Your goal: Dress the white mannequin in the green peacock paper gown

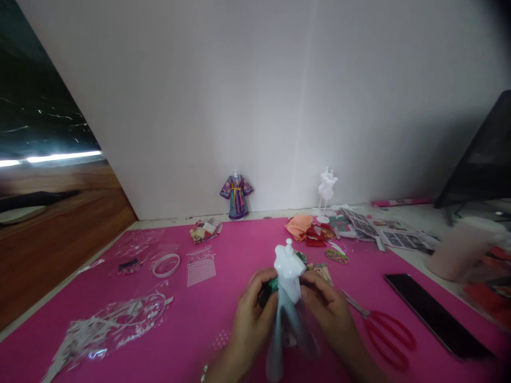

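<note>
Between my two hands, a small white doll dress form (288,266) stands upright, its torso glossy. Pale grey, blurred strips (278,335) hang below it; I cannot tell what they are. My left hand (255,314) is closed at the form's left side, on a dark green cloth piece (273,285) that shows between thumb and fingers. On the other side, my right hand (325,303) has thumb and fingers pressed together at the form's waist. What it pinches is hidden. More patterned green cloth (300,257) peeks out behind the form.
Red-handled scissors (385,330) and a black phone (435,314) lie right on the pink mat (159,351). Left are a tape roll (166,265), a bead sheet (202,271) and a plastic bag of white parts (107,324). Behind stand a robed doll form (237,197) and a bare one (327,191).
</note>
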{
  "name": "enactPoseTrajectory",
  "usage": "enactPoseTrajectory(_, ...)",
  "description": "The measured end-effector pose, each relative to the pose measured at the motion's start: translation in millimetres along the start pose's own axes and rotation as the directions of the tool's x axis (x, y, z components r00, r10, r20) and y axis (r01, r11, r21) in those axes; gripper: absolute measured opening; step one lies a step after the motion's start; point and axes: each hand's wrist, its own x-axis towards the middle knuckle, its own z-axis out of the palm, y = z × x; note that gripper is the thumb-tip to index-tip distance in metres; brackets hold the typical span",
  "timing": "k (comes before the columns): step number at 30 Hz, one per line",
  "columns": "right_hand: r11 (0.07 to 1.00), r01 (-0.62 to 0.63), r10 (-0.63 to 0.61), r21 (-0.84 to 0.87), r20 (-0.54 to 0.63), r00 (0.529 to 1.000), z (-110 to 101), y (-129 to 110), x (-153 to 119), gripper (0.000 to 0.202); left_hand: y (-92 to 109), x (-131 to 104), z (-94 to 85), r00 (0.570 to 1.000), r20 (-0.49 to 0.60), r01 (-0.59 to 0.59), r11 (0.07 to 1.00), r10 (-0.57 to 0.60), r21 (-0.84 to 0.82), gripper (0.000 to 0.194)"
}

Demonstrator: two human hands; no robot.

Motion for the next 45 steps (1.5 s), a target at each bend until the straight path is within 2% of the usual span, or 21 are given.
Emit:
enactPoseTrajectory(8,0.995,0.012,-0.011,-0.102,0.016,1.000,-2.9,3.0,-7.8,0.017,5.8,5.3,-0.5,0.996,0.059,0.060,0.998,-0.061,0.015,0.040)
enactPoseTrajectory(12,0.998,-0.033,0.028,-0.059,-0.080,0.996,-0.5,4.4,-12.7,0.015,18.1,10.9,3.8,0.988,0.076,0.135,0.990,-0.137,0.032,0.036)
enactPoseTrajectory(15,0.987,-0.009,0.002,-0.159,-0.041,0.999,-3.2,-0.5,-16.8,0.013,23.4,15.4,3.6,0.982,0.097,0.157,0.987,-0.160,0.039,0.035)
enactPoseTrajectory(20,0.974,0.078,-0.052,-0.213,0.125,0.991,-6.8,-9.0,-25.4,0.031,24.8,20.8,-2.3,0.983,0.088,0.159,0.985,-0.164,0.060,0.033)
enactPoseTrajectory(22,0.960,0.018,0.020,-0.279,0.134,0.991,-2.4,-8.1,-28.0,0.051,25.5,21.6,-3.8,0.983,0.086,0.156,0.984,-0.163,0.082,0.033)
enactPoseTrajectory(24,0.920,-0.060,0.099,-0.387,0.082,0.992,3.4,-4.8,-29.0,0.066,27.1,22.0,-4.6,0.987,0.079,0.132,0.984,-0.142,0.120,0.032)
enactPoseTrajectory(27,0.911,-0.077,0.101,-0.405,0.039,0.994,7.1,-0.5,-28.4,0.056,32.8,22.7,-6.7,0.991,0.080,0.092,0.981,-0.107,0.169,0.026)
enactPoseTrajectory(30,0.962,-0.115,0.122,-0.248,0.012,0.992,-0.8,-4.9,-29.2,0.030,43.7,22.9,-12.5,0.988,0.100,0.099,0.981,-0.116,0.165,0.019)
enactPoseTrajectory(32,0.969,-0.193,0.198,-0.153,0.017,0.980,-10.5,-11.8,-31.1,0.020,52.9,21.3,-18.3,0.974,0.139,0.161,0.979,-0.178,0.124,0.016)
enactPoseTrajectory(35,0.937,-0.346,0.349,-0.046,0.064,0.935,-24.4,-18.9,-33.5,0.033,65.1,15.2,-27.4,0.922,0.248,0.297,0.954,-0.297,0.038,0.020)
enactPoseTrajectory(38,0.901,-0.434,0.433,0.000,0.077,0.898,-30.0,-14.6,-34.6,0.042,69.4,5.4,-33.5,0.844,0.386,0.409,0.912,-0.373,-0.014,0.026)
enactPoseTrajectory(41,0.918,-0.384,0.387,-0.099,0.008,0.922,-26.5,-2.7,-38.7,0.033,62.1,-7.4,-36.6,0.785,0.449,0.498,0.866,-0.428,-0.045,0.027)
enactPoseTrajectory(43,0.938,-0.294,0.290,-0.182,-0.049,0.956,-21.1,4.6,-45.9,0.025,52.2,-17.0,-37.8,0.778,0.431,0.534,0.843,-0.457,-0.069,0.029)
enactPoseTrajectory(45,0.955,-0.177,0.170,-0.239,-0.048,0.984,-14.5,9.5,-56.1,0.020,41.1,-26.8,-38.4,0.776,0.413,0.556,0.826,-0.476,-0.092,0.033)
